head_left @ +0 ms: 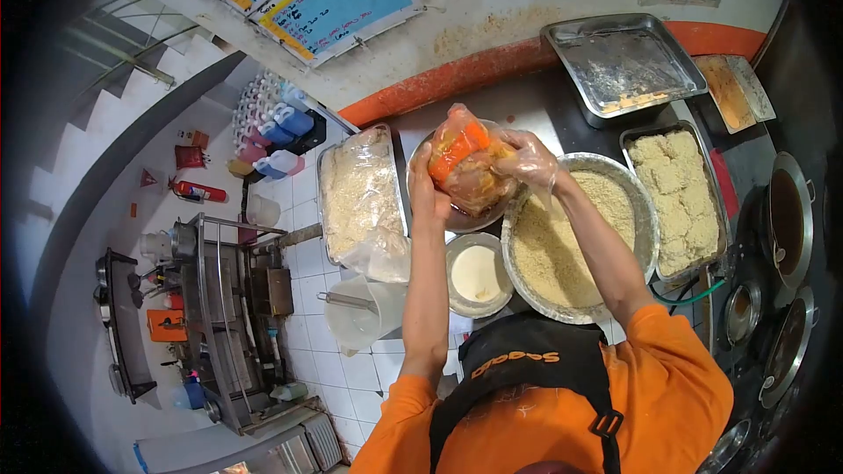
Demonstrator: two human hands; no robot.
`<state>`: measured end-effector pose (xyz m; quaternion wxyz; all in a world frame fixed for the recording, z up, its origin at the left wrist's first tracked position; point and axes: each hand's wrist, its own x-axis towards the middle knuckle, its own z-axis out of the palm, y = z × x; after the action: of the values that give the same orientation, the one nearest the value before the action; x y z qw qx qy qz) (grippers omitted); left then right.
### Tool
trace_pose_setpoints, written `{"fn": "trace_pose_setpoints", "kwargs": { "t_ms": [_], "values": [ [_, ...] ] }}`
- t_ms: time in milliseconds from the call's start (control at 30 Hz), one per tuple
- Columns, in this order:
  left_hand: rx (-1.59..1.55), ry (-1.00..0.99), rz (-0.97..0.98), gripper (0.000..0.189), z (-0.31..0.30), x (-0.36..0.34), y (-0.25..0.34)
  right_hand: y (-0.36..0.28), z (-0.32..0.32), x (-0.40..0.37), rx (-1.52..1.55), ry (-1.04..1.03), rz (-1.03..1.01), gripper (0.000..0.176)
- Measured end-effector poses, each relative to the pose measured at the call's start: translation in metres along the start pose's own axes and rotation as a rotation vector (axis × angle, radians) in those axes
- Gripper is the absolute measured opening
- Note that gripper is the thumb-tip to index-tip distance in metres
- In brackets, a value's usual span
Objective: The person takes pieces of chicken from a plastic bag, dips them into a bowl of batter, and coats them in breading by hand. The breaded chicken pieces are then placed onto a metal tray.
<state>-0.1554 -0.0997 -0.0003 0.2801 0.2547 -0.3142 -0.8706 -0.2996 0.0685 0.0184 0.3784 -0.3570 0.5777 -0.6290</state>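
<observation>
A clear plastic bag (467,177) with raw-looking meat and an orange patch is held up between both hands, above a round metal bowl (459,225). My left hand (428,186), bare, grips the bag's left side. On its right side, my right hand (529,161), in a thin clear glove, has its fingers wrapped round the plastic. The bag hides most of the bowl's inside. Just below stands a smaller bowl of pale liquid (479,272). To the right of that is a large round basin (571,237) of yellowish crumbs.
A crumb tray (360,184) partly covered by plastic lies left; a clear jug (358,312) with a whisk stands below it. At right are a tray of breaded pieces (674,197), an empty metal tray (628,61) and dark pans (790,219).
</observation>
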Motion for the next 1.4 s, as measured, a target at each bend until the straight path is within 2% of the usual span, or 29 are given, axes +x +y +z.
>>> {"fn": "trace_pose_setpoints", "kwargs": {
  "t_ms": [33, 67, 133, 167, 200, 267, 300, 333, 400, 500, 533, 600, 633, 667, 700, 733, 767, 800, 867, 933, 1000, 1033, 1100, 1133, 1200, 1233, 1300, 1333, 1400],
  "values": [
    [0.067, 0.040, 0.096, 0.028, 0.000, 0.006, 0.004, -0.004, -0.004, 0.010, -0.081, -0.087, 0.043, 0.044],
    [0.135, 0.078, 0.191, 0.022, 0.000, 0.010, 0.008, -0.006, -0.004, 0.016, -0.079, -0.089, 0.042, 0.044],
    [0.130, 0.110, 0.227, 0.015, 0.010, 0.010, 0.020, -0.021, 0.003, 0.029, -0.021, -0.140, 0.160, 0.046],
    [0.180, 0.111, 0.271, 0.012, 0.005, 0.015, 0.022, -0.021, 0.008, 0.030, 0.098, -0.168, 0.049, 0.043],
    [0.229, 0.113, 0.316, 0.010, 0.002, 0.021, 0.023, -0.024, 0.013, 0.032, 0.096, -0.169, 0.042, 0.043],
    [0.249, 0.113, 0.322, 0.009, -0.005, 0.026, 0.015, -0.027, 0.024, 0.036, 0.288, -0.150, 0.083, 0.038],
    [0.269, 0.115, 0.326, 0.010, -0.001, 0.024, 0.013, -0.026, 0.030, 0.044, 0.136, -0.111, 0.058, 0.035],
    [0.274, 0.113, 0.327, 0.010, 0.002, 0.021, 0.011, -0.026, 0.030, 0.048, 0.140, -0.109, 0.054, 0.035],
    [0.240, 0.234, 0.258, 0.018, 0.007, 0.015, 0.008, -0.027, 0.029, 0.048, 0.019, -0.194, 0.018, 0.033],
    [0.265, 0.239, 0.287, 0.020, 0.000, 0.022, 0.008, -0.009, 0.030, 0.056, 0.048, -0.129, -0.053, 0.036],
    [0.261, 0.241, 0.290, 0.020, -0.002, 0.023, 0.009, -0.026, 0.032, 0.048, 0.045, -0.133, -0.055, 0.036],
    [0.200, 0.215, 0.267, 0.020, -0.008, 0.025, 0.015, -0.057, 0.034, 0.030, 0.270, 0.039, 0.225, 0.042],
    [0.201, 0.218, 0.274, 0.020, -0.012, 0.022, 0.018, -0.039, 0.024, 0.038, 0.310, 0.022, 0.066, 0.050],
    [0.068, 0.215, 0.178, 0.022, -0.015, 0.020, 0.021, -0.022, 0.009, 0.038, 0.307, 0.012, 0.058, 0.050],
    [-0.065, 0.208, 0.079, 0.026, -0.017, 0.019, 0.022, -0.022, -0.001, 0.031, 0.371, -0.073, 0.053, 0.058],
    [-0.065, 0.209, 0.085, 0.026, -0.028, 0.021, 0.019, -0.030, 0.001, 0.022, 0.439, -0.156, 0.053, 0.066],
    [-0.096, 0.135, 0.012, 0.031, -0.036, 0.026, 0.013, -0.039, 0.007, 0.014, 0.452, -0.161, 0.063, 0.077],
    [-0.127, 0.063, -0.065, 0.037, -0.040, 0.029, 0.007, -0.036, 0.014, 0.015, 0.449, -0.161, 0.062, 0.077],
    [-0.121, 0.116, -0.119, 0.037, -0.020, 0.015, 0.000, -0.019, 0.024, 0.022, 0.293, -0.201, -0.250, 0.084],
    [-0.197, 0.089, -0.142, 0.038, -0.016, 0.012, -0.010, -0.014, 0.026, 0.033, 0.388, -0.282, -0.213, 0.078],
    [-0.188, 0.041, -0.135, 0.039, -0.013, 0.008, -0.009, -0.011, 0.025, 0.044, 0.196, -0.241, -0.186, 0.065],
    [-0.181, 0.001, -0.135, 0.039, -0.011, 0.003, -0.009, -0.009, 0.026, 0.049, 0.194, -0.245, -0.184, 0.065],
    [-0.179, -0.038, -0.131, 0.039, -0.005, -0.003, -0.009, -0.015, 0.032, 0.058, -0.151, -0.002, -0.377, 0.040],
    [-0.176, -0.053, -0.094, 0.045, -0.002, -0.006, -0.007, -0.020, 0.036, 0.056, -0.150, -0.009, -0.373, 0.040],
    [-0.180, -0.070, -0.048, 0.051, 0.008, -0.014, -0.004, -0.035, 0.042, 0.052, -0.256, 0.221, -0.198, 0.031],
    [-0.140, -0.052, -0.094, 0.059, 0.015, -0.021, -0.002, -0.035, 0.048, 0.054, -0.252, 0.312, -0.253, 0.040],
    [0.046, 0.008, -0.119, 0.077, 0.025, -0.030, -0.002, -0.034, 0.053, 0.055, -0.282, 0.314, -0.235, 0.041],
    [0.040, 0.011, -0.114, 0.077, 0.024, -0.034, -0.003, -0.034, 0.056, 0.056, -0.309, 0.323, -0.213, 0.043],
    [-0.056, -0.108, -0.107, 0.062, 0.022, -0.039, -0.003, -0.034, 0.057, 0.059, -0.258, 0.254, -0.190, 0.045]
  ]
}}
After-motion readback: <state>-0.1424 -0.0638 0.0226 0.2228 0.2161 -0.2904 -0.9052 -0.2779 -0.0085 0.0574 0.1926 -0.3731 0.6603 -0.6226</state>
